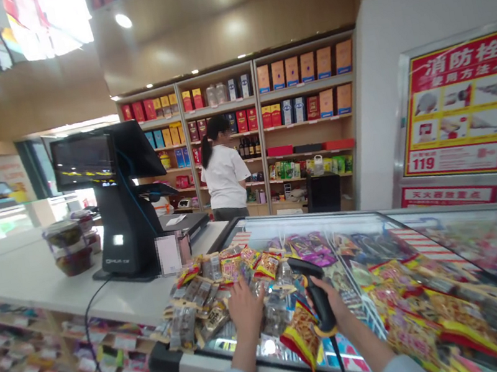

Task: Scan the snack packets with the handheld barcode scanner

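Note:
My right hand (338,309) is wrapped round the grip of a black handheld barcode scanner (319,299). The scanner's head points left and away from me, over the pile, and its cable hangs down toward me. My left hand (245,306) reaches onto a pile of small snack packets (202,294), fingers forward and slightly apart; its fingertips partly hide the packs beneath. Between my hands lies a red and yellow snack bag (301,333) on the glass freezer top (221,345). More red and yellow bags (410,330) are heaped to the right of the scanner.
To the left, a black cash register (121,231) and stacked lidded tubs (68,247) stand on a white counter (30,271). A person in a white shirt (224,177) stands behind, facing shelves (258,99) of boxes. A fire hydrant poster (466,104) hangs on the right wall.

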Available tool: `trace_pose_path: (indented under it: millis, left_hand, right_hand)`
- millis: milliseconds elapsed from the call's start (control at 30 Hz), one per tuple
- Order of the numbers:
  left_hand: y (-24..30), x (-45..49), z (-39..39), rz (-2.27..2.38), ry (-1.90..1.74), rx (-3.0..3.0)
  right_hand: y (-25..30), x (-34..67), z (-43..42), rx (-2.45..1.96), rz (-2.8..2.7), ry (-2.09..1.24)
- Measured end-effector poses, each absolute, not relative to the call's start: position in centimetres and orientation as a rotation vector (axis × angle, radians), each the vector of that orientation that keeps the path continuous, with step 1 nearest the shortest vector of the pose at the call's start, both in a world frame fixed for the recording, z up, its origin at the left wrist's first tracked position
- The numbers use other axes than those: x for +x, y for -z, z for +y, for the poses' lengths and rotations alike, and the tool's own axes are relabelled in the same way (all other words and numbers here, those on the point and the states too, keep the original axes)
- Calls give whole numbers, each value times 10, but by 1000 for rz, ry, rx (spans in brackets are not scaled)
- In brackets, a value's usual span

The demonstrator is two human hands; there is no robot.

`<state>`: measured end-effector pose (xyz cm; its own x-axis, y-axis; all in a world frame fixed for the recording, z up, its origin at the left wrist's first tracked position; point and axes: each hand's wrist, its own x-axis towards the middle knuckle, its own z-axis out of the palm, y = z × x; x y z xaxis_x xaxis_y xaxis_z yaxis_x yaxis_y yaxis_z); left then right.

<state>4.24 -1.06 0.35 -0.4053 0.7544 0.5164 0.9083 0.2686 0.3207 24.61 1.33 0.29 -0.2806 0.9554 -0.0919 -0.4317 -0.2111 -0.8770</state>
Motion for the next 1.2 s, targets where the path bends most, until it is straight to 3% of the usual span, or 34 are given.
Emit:
trace_pose_path:
  millis: [333,533,867,1200]
  left_hand:
    - [-2,44,-14,-2389,696,-1558]
    - [5,39,-7,-2504,995,-1701]
    - [-2,36,-5,-1867,1643,-1764]
    - [-3,37,-11,-1910,1495,-1468]
  right_hand:
    - [-1,246,8,-825,-956,-1794]
    - [-2,248,7,-802,-950,-1761]
    - [-13,251,-1,-650,-980,-1777]
    - [-13,252,-4,-585,-1013,-1788]
